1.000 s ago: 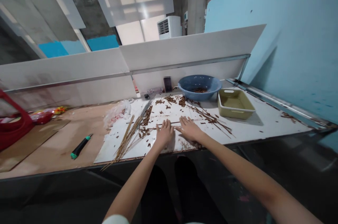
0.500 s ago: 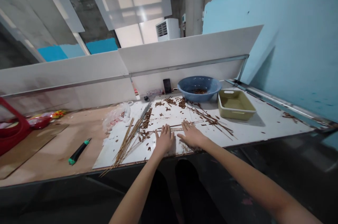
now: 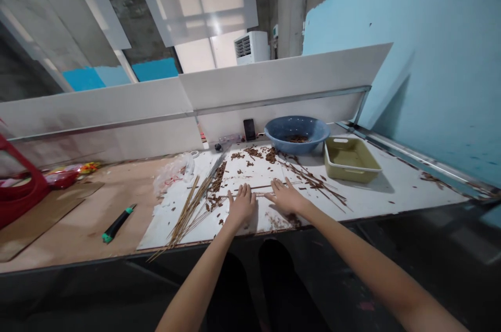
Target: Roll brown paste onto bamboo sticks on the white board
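The left hand (image 3: 241, 205) and right hand (image 3: 287, 197) had eased slightly apart, both lying flat with fingers open and spread, resting on a thin stick (image 3: 261, 187) across the white board (image 3: 166, 227).

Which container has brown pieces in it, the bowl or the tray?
The blue bowl: brown pieces lie in its bottom, while the olive rectangular tray to its right shows none.
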{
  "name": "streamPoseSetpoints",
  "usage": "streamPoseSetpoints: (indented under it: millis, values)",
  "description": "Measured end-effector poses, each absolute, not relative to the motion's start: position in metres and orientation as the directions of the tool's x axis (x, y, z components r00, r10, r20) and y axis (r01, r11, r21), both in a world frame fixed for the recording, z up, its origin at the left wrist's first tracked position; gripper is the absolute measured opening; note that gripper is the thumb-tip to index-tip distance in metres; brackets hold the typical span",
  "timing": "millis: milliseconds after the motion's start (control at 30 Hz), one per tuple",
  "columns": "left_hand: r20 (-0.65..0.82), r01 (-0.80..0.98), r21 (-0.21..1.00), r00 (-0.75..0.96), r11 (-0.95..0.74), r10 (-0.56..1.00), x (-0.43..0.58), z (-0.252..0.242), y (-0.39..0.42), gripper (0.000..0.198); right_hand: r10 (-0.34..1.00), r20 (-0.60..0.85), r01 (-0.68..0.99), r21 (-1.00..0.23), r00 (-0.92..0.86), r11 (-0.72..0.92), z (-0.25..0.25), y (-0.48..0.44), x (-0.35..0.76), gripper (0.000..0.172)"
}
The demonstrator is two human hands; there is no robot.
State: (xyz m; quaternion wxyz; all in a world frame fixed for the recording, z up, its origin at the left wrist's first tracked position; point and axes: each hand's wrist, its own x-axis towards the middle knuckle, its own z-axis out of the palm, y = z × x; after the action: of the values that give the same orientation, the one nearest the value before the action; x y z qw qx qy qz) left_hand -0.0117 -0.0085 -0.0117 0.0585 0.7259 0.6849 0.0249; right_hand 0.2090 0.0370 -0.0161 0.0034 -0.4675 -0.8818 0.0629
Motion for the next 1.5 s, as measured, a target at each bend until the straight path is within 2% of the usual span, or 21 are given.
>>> streamPoseSetpoints:
  millis: [167,333,433,567,767,933,1033,1133,1233,1300,1433,1500]
  values:
    - [-0.006,0.990,0.143,-0.023,0.023,1.000,-0.005,-0.001,0.002,0.071,0.892,-0.078,0.891,-0.136,-0.446,0.434,-0.002,0.052,0.201,0.084]
    - [-0.041,0.995,0.093,0.033,-0.029,0.999,-0.014,-0.017,-0.017,0.073,0.858,-0.031,0.852,-0.143,-0.513,0.504,-0.028,0.032,0.210,0.091]
    - [-0.059,0.994,0.112,0.013,-0.006,0.998,-0.012,-0.009,-0.010,0.072,0.857,-0.063,0.853,-0.155,-0.512,0.498,-0.019,0.039,0.210,0.087]
    - [-0.035,0.988,0.147,-0.052,0.057,0.998,-0.004,0.007,0.003,0.071,0.900,-0.096,0.901,-0.139,-0.425,0.411,0.001,0.053,0.205,0.088]
    - [-0.058,0.997,0.076,0.027,-0.023,0.998,-0.015,-0.008,-0.020,0.070,0.842,-0.067,0.843,-0.109,-0.535,0.527,-0.026,0.035,0.221,0.079]
    - [-0.039,0.990,0.122,-0.068,0.072,0.997,-0.008,0.009,-0.010,0.071,0.882,-0.084,0.883,-0.128,-0.464,0.452,-0.010,0.052,0.215,0.082]
    - [-0.020,0.985,0.133,-0.112,0.114,0.994,-0.005,0.011,-0.013,0.070,0.888,-0.038,0.885,-0.120,-0.458,0.451,-0.008,0.051,0.216,0.083]
    - [-0.004,0.993,0.096,-0.071,0.071,0.997,-0.011,0.002,-0.027,0.069,0.858,0.013,0.853,-0.094,-0.514,0.513,-0.021,0.039,0.225,0.076]
    - [-0.021,0.994,0.095,-0.051,0.052,0.999,-0.017,-0.002,-0.027,0.069,0.816,-0.007,0.815,-0.061,-0.578,0.576,-0.024,0.038,0.228,0.064]
    - [-0.026,0.989,0.122,-0.077,0.080,0.997,-0.017,0.004,-0.020,0.068,0.837,-0.043,0.838,-0.047,-0.545,0.543,-0.015,0.045,0.223,0.067]
    - [-0.006,0.983,0.145,-0.114,0.114,0.993,-0.012,0.008,-0.019,0.069,0.899,-0.063,0.900,-0.076,-0.433,0.428,-0.004,0.048,0.216,0.083]
    - [0.014,0.987,0.130,-0.098,0.095,0.995,-0.014,0.001,-0.030,0.070,0.882,-0.043,0.882,-0.066,-0.470,0.467,-0.011,0.038,0.220,0.078]
